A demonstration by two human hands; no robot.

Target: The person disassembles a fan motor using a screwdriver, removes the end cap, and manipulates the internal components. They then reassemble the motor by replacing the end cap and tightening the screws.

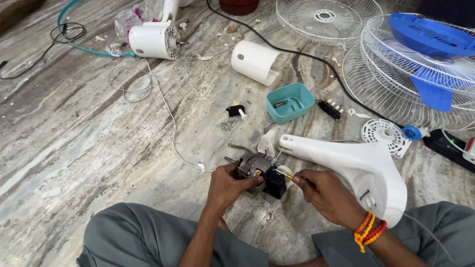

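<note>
My left hand (228,185) grips a small fan motor (257,170) of grey metal with a black block on its right side, held just above the marbled floor. My right hand (324,190) pinches a thin tool with a yellowish tip (287,175), which points left into the motor's black part. Orange and red thread bands circle my right wrist. A white plastic fan neck housing (356,165) lies right behind my right hand, touching the floor. My grey-trousered knees frame the bottom of the view.
A teal tray (290,102) with small screws sits beyond the motor. A white cylinder cover (255,62), another white motor housing (154,40), wire fan guards (391,84), blue blades (428,37), a black cable (316,62) and a power strip (452,148) lie around.
</note>
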